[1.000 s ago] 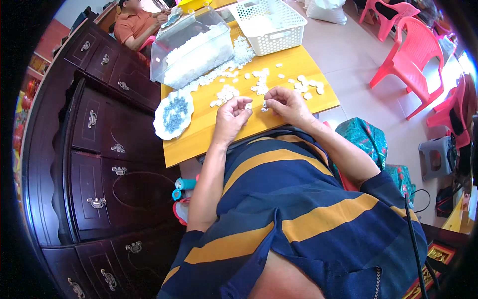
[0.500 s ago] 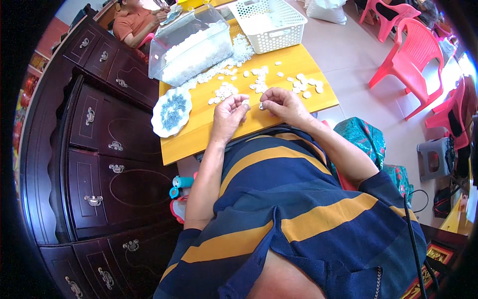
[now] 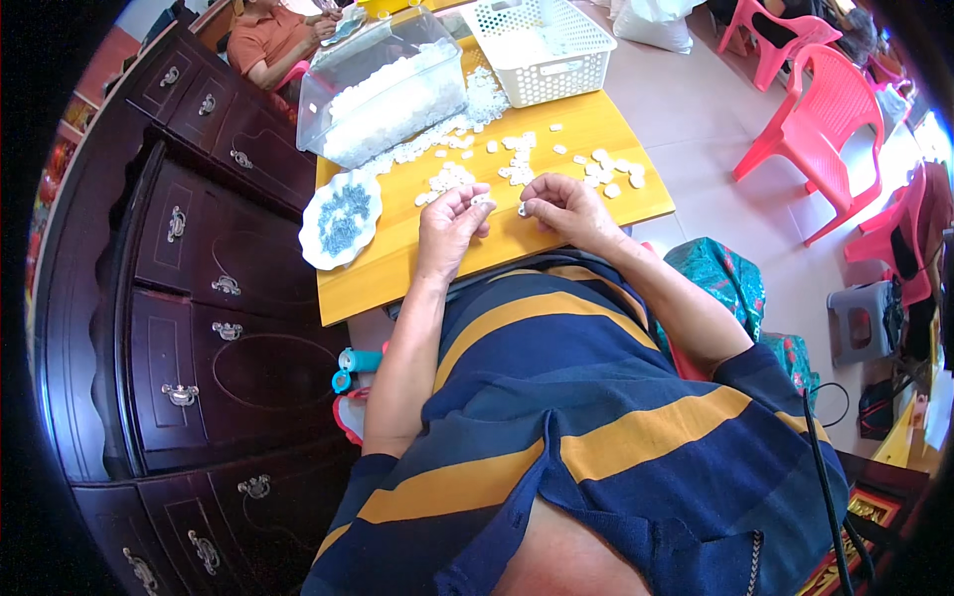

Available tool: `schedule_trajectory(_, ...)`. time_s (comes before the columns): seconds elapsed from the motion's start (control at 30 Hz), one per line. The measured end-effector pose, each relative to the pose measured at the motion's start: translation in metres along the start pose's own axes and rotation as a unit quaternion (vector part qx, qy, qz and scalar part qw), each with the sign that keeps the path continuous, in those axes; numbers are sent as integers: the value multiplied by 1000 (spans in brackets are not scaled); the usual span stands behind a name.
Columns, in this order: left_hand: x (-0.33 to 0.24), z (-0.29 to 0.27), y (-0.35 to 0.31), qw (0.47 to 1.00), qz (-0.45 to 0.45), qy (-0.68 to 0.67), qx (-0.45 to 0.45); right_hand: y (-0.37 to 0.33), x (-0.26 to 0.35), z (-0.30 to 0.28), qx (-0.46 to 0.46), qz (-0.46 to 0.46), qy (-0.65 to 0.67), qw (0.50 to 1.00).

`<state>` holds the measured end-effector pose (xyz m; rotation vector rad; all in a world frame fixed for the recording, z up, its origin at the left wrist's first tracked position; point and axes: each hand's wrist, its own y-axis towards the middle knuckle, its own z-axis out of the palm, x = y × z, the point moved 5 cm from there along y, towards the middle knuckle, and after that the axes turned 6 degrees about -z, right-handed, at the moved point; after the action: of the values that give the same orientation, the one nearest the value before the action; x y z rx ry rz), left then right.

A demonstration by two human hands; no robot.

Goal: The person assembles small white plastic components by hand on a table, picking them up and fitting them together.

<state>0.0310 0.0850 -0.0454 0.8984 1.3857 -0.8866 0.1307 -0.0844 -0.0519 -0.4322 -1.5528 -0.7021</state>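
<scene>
Over the near part of the yellow table (image 3: 397, 283), my left hand (image 3: 452, 226) pinches a small white plastic piece (image 3: 481, 200) between thumb and fingertips. A short gap to the right, my right hand (image 3: 573, 212) is closed in a pinch on a tiny shiny part (image 3: 523, 210), too small to name. Just beyond my fingers lie loose white pieces (image 3: 447, 179), with another cluster (image 3: 518, 162) farther back. More rounded white pieces (image 3: 609, 169) lie at the right. On the left stands a scalloped white dish (image 3: 315, 221) holding small dark bits.
Behind the pieces are a clear bin (image 3: 343, 149) of white parts and a white perforated basket (image 3: 561, 84). A dark wooden cabinet (image 3: 258, 268) flanks the table on the left. Pink chairs (image 3: 820, 129) stand at the right; a person in orange (image 3: 268, 45) sits far left.
My left hand has turned slightly, tilting the white piece and drawing it a little left. My right hand keeps its pinch nearly in place. The view has shifted slightly.
</scene>
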Motion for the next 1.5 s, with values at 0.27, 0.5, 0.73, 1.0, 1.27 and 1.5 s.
schedule_trajectory(0.27,3,0,-1,1000,-5,-7,24,2,-3,0,1,-8,23,1000)
schedule_trajectory(0.5,3,-2,0,998,8,52,23,2,-3,-3,4,-5,8,1000)
schedule_trajectory(0.73,-6,9,-5,996,13,89,28,1,-2,-3,1,2,15,1000)
schedule_trajectory(1.0,-1,-2,-1,999,19,44,-13,1,0,-2,-1,10,22,1000)
schedule_trajectory(1.27,2,-2,1,999,15,33,-14,2,-5,-2,-5,9,12,1000)
schedule_trajectory(1.5,-2,0,-2,999,-10,47,-7,0,-3,2,6,-10,14,1000)
